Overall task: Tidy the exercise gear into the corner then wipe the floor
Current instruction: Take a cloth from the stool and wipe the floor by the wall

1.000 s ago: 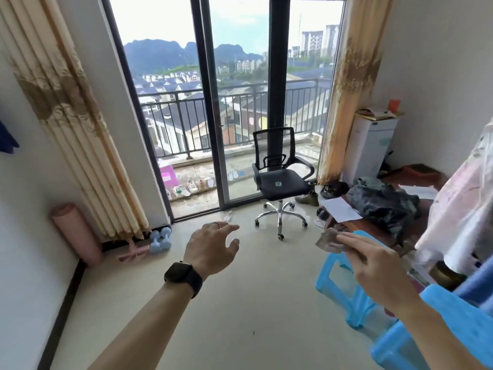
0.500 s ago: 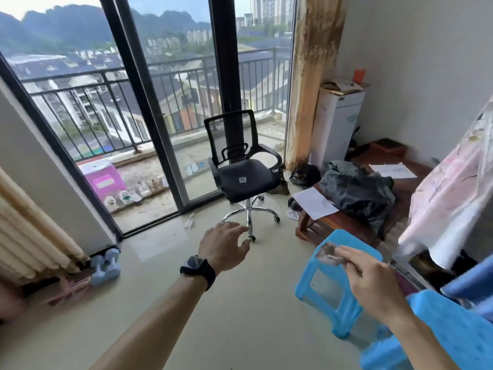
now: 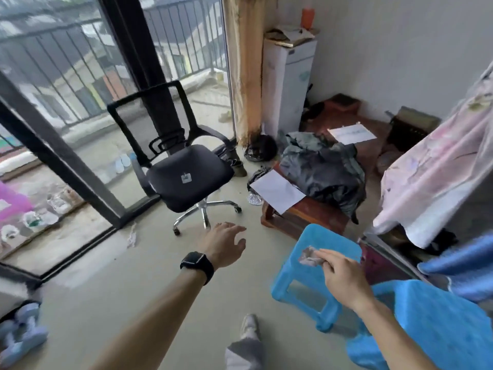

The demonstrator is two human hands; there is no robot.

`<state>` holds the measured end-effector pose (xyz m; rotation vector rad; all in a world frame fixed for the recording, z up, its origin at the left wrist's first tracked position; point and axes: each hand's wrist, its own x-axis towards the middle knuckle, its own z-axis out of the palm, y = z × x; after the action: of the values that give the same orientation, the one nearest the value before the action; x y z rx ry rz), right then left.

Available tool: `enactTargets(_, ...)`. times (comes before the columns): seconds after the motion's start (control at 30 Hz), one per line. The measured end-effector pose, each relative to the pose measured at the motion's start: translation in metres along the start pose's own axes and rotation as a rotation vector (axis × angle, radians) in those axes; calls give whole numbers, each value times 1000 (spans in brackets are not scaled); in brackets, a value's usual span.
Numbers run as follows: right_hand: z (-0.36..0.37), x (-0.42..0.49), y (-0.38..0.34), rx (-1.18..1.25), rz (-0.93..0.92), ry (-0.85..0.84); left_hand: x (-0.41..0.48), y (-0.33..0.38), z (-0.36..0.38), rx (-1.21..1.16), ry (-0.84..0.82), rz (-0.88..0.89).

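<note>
Nearest in, down between the two forearms: one foot in a pale shoe [image 3: 249, 325] on the beige floor [image 3: 120, 289]. Way off to the left of the left hand [image 3: 222, 245], right at the frame edge, a pair of light blue dumbbells [image 3: 21, 332] lying on the floor by the bottom of the wall. Blurry, but clearly there. Below the right forearm, a bright blue plastic seat [image 3: 440, 324], only partly in shot.

In the right hand [image 3: 344, 279], a small crumpled grey rag [image 3: 309, 256] pinched between thumb and fingertips, held over a bright blue plastic stool [image 3: 333, 241]. Can't tell if rag and stool are touching. Over on the left hand, a black smartwatch [image 3: 197, 265] at the wrist, arm stretched forward, fingers loosely spread and a bit curved, holding nothing, hovering above bare floor.

Just beyond the left hand, a black mesh-back office chair [image 3: 186, 172] on a chrome star base, apart from the fingers. Beyond the right hand, a low reddish wooden table [image 3: 306, 212] with a white sheet of paper [image 3: 276, 190] hanging over its corner and a heap of dark grey clothing [image 3: 325, 169] beside that. Off to the right of the right hand, pale pink floral fabric [image 3: 432, 177] draped down.

Furthest back, past the chair: a black-framed sliding glass door [image 3: 80, 177] on the left, then a beige curtain [image 3: 244, 62] and a tall white cabinet [image 3: 286, 84] with an orange cup [image 3: 307, 18] on top.
</note>
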<state>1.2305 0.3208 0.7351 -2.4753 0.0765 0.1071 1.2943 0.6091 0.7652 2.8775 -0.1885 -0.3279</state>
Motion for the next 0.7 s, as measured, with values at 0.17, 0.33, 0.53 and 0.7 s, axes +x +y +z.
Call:
enactTargets(0.17,48,76,56,39,279,-6,138,12,63,56,-240,129)
enactTargets(0.33,95,113,117,36,528,-174,219,44,141,62,-469,227)
enactTargets(0.53,151,154,216,92,687,-192,270,74,256,148,-605,341)
enactTargets(0.7,186,194,288,62,558,163,302,99,348,220,-519,481)
